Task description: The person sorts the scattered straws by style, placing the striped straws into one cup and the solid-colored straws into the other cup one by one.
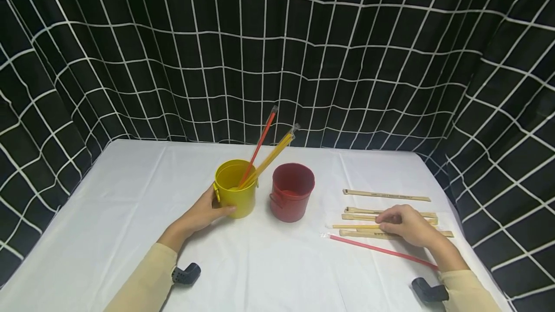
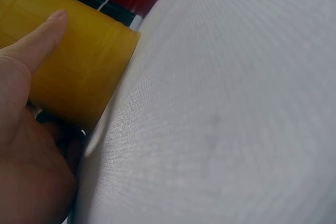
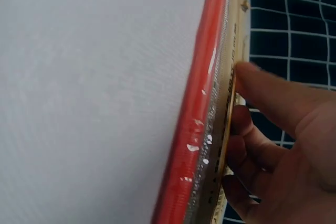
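Observation:
My left hand (image 1: 200,214) grips a small yellow bucket (image 1: 236,201) from its left side. The thumb lies across the front wall in the left wrist view, and the other fingers are partly hidden behind. A red straw (image 1: 261,143) and yellow straws (image 1: 274,154) in clear wrappers lean out of this bucket to the right. On the right, my right hand (image 1: 409,225) pinches a wrapped yellow straw (image 1: 353,227) with thumb and fingers, low among the paper-wrapped sticks (image 1: 368,234). A red straw (image 1: 383,250) in clear wrap lies just in front of that hand.
A dark red bucket (image 1: 290,208) stands right of the yellow one, close beside it. Farther back lies another printed paper-wrapped stick (image 1: 387,195). A white cloth (image 1: 277,268) covers the table, with a black gridded curtain (image 1: 260,52) behind and at both sides.

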Motion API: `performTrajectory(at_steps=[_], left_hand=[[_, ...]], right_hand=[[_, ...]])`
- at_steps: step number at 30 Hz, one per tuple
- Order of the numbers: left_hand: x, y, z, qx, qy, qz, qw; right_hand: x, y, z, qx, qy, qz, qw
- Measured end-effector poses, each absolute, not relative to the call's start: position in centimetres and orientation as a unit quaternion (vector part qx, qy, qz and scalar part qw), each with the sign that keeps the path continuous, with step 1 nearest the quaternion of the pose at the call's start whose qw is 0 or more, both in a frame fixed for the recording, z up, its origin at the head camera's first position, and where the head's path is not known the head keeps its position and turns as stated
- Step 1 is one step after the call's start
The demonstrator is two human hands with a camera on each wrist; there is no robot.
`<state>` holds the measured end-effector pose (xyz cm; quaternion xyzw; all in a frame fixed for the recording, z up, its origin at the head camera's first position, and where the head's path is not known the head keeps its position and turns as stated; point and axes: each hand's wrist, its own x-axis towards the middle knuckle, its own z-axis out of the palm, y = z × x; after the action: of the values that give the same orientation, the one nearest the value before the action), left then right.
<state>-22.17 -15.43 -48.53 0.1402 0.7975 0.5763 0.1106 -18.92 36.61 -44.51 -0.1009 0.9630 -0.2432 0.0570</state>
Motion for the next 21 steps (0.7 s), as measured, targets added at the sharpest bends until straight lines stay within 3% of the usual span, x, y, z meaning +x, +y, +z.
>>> performTrajectory(at_steps=[21], left_hand=[[-22.1,-15.3,-48.0,0.134,0.792,0.585,0.115]], right_hand=[[-19.1,36.1,-43.3,-0.129,0.947,-0.277,0.101]])
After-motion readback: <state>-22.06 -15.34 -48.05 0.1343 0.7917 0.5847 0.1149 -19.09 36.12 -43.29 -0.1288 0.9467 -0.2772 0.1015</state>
